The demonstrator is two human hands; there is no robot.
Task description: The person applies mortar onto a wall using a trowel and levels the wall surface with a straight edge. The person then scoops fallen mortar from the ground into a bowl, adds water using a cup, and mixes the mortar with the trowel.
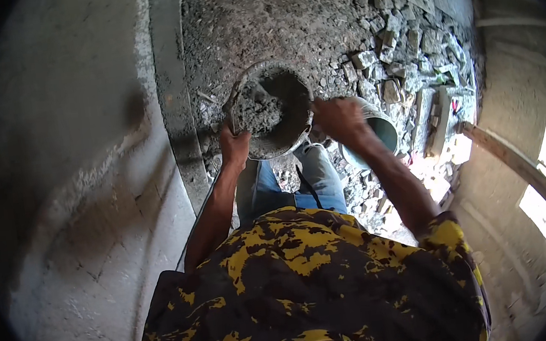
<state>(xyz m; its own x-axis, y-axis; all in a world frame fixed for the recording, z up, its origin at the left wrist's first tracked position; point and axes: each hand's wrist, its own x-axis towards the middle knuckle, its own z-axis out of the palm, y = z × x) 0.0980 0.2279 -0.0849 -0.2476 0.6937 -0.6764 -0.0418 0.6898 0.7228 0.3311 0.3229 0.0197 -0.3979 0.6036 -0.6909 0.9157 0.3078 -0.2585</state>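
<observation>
A round mortar pan (237, 111) with a grey rim is held out in front of my legs. Inside it lies lumpy grey mortar (261, 114), heaped toward the left, while the right side is in dark shadow. My left hand (236, 146) grips the near left edge, its thumb over the rim. On the opposite side my right hand (340, 118) is closed at the pan's right rim; its fingertips are partly hidden. Below my right forearm stands a pale green bucket (384, 135), partly covered by that arm.
Broken bricks and rubble (400, 59) cover the floor at the right. A plastered wall (74, 157) rises close on my left, with a concrete ledge (178, 107) along its foot. A wooden beam (516, 170) slants near the bright opening at right.
</observation>
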